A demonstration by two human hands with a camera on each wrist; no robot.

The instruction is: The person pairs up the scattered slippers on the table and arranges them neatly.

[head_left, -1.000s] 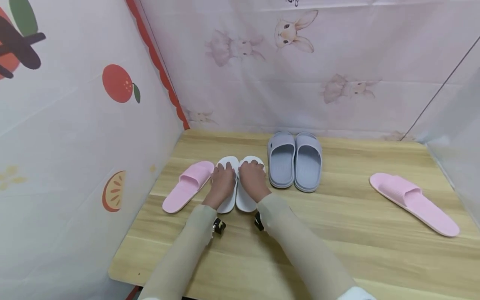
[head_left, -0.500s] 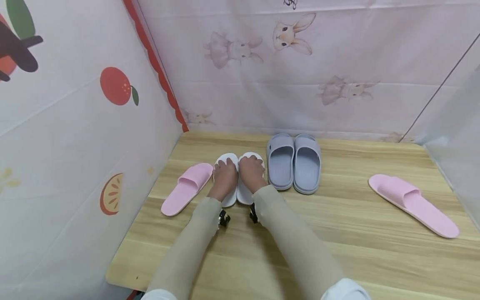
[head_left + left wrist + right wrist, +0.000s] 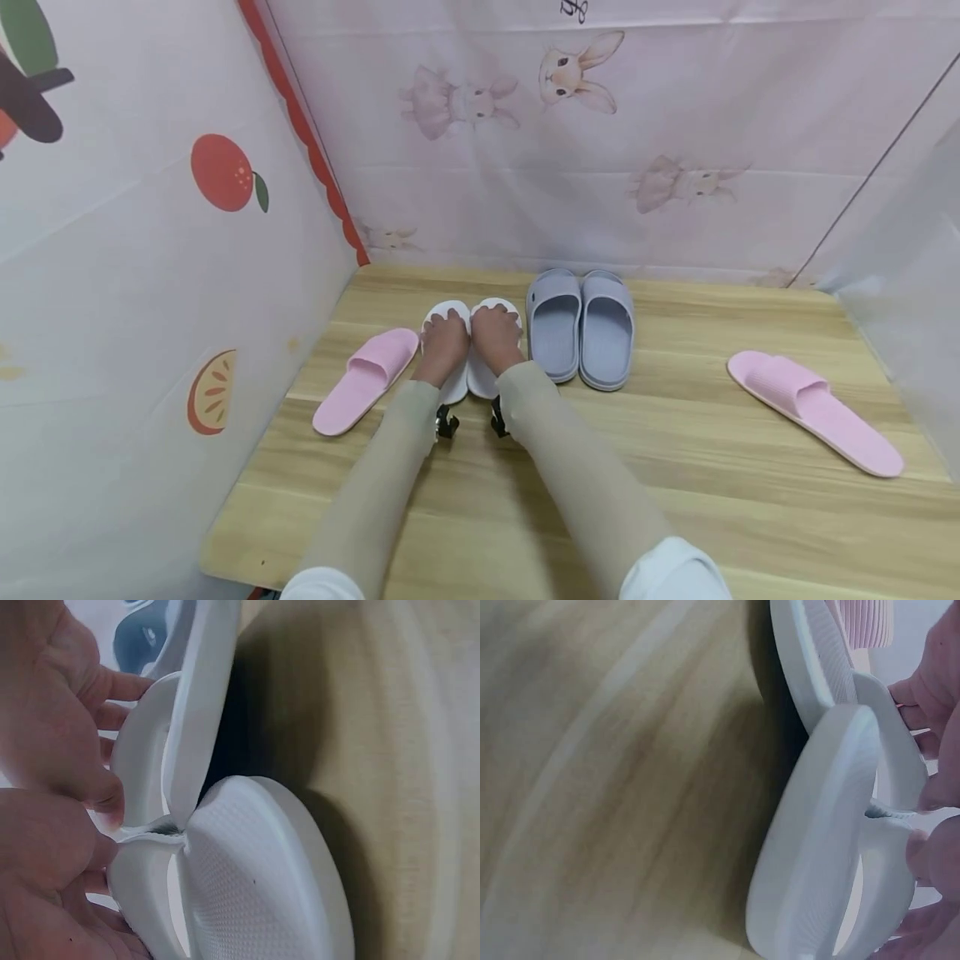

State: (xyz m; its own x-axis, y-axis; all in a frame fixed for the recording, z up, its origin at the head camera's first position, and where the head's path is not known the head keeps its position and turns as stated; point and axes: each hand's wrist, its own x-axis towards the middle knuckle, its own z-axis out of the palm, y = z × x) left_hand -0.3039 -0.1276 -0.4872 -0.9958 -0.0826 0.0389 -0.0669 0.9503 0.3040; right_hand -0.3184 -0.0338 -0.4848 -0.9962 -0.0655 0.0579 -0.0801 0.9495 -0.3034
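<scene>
Fingers half-closed round the straps (image 3: 139, 874), left hand (image 3: 444, 343) and right hand (image 3: 497, 336) each hold a white slipper (image 3: 481, 382) at ten o'clock on the surface (image 3: 675, 467), where drifting toward three could jostle the grey slippers (image 3: 555, 337).

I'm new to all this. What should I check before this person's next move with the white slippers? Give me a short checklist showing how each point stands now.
1. Left hand gripping the left white slipper: ok.
2. Right hand gripping the right white slipper: ok.
3. White slippers side by side, toes the same way: ok.
4. Both white soles flat on the table: cannot tell.
5. Grey slippers paired: ok, side by side.
6. Pink slippers paired: not ok, one at the left, the other far to the right.
</scene>
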